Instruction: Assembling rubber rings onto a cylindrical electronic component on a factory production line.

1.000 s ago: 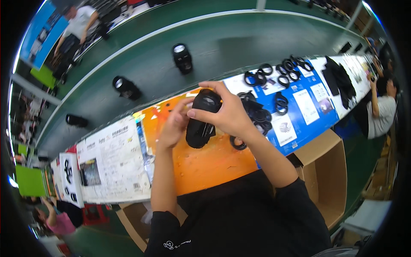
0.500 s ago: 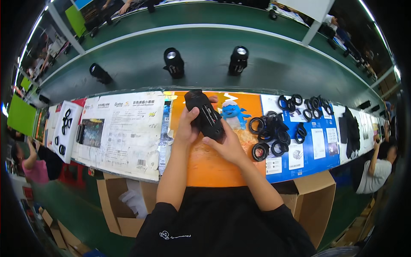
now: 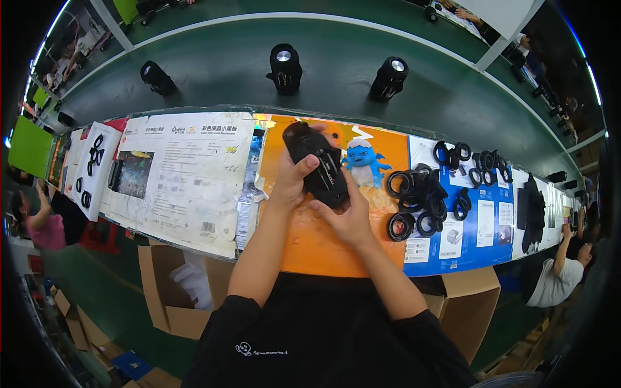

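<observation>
A black cylindrical portable speaker (image 3: 318, 167) is tilted between my hands above the orange part of the bench. My left hand (image 3: 292, 178) is closed round its left side, the thumb lying across the front. At the lower right end, my right hand (image 3: 352, 216) grips it with thumb and fingers; part of those fingers is hidden behind it. Just right of the speaker, a blue cartoon creature (image 3: 364, 161) is printed on the orange sheet (image 3: 310, 252). A pile of black rings (image 3: 420, 194) lies right of my right hand.
Beyond the bench, a green conveyor belt (image 3: 220, 71) carries similar black speakers (image 3: 284, 70). A white tray (image 3: 107, 174) with black rings stands at left. Black cloth-like pieces (image 3: 532, 210) lie far right. Open cardboard boxes (image 3: 469, 310) stand below the bench. People work at both sides.
The whole view has shifted a little, and the belt's speakers appear farther right and higher. Both hands keep hold of the speaker, which shows a slightly different tilt.
</observation>
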`<action>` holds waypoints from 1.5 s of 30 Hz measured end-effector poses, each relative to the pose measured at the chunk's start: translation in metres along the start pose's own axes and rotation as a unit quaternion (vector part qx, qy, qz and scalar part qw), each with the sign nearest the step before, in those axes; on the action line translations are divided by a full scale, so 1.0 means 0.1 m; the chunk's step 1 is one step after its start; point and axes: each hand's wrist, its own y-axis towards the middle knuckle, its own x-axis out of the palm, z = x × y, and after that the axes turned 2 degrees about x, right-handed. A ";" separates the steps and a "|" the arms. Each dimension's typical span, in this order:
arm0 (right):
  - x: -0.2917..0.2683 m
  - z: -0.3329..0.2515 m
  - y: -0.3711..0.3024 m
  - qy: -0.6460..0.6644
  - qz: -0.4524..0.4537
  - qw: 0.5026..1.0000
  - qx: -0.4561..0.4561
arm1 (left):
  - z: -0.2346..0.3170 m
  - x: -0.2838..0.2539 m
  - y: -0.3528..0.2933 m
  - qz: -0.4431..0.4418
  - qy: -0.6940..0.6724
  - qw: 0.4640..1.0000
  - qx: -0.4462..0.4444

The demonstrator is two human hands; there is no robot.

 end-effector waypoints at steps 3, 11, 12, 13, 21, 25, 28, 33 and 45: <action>-0.03 -0.08 0.00 0.053 -0.020 0.998 0.031 | -0.06 -0.04 -0.02 -0.030 -0.009 0.998 -0.061; -0.08 -0.10 -0.02 0.084 -0.035 0.994 0.057 | -0.10 -0.01 -0.06 -0.048 0.012 0.995 -0.085; -0.07 -0.10 -0.02 0.087 -0.026 0.994 0.060 | -0.10 -0.02 -0.06 -0.048 0.014 0.995 -0.084; -0.07 -0.10 -0.02 0.089 -0.028 0.994 0.059 | -0.12 -0.02 -0.05 -0.052 0.011 0.995 -0.090; -0.05 -0.07 0.02 0.042 -0.007 0.999 0.020 | -0.14 0.06 -0.08 0.021 0.039 0.996 -0.074; 0.00 -0.05 0.03 -0.062 0.001 0.998 -0.022 | -0.09 -0.01 -0.01 0.044 0.009 0.999 -0.029; -0.01 -0.10 0.02 -0.057 0.002 0.998 -0.016 | -0.09 -0.04 0.00 0.003 0.000 1.000 -0.031; -0.07 -0.05 0.00 -0.016 -0.018 1.000 0.017 | -0.15 -0.04 -0.01 -0.040 -0.024 0.996 -0.080; -0.10 0.00 -0.01 -0.005 -0.025 0.999 0.027 | -0.13 0.00 -0.07 -0.047 -0.006 0.995 -0.085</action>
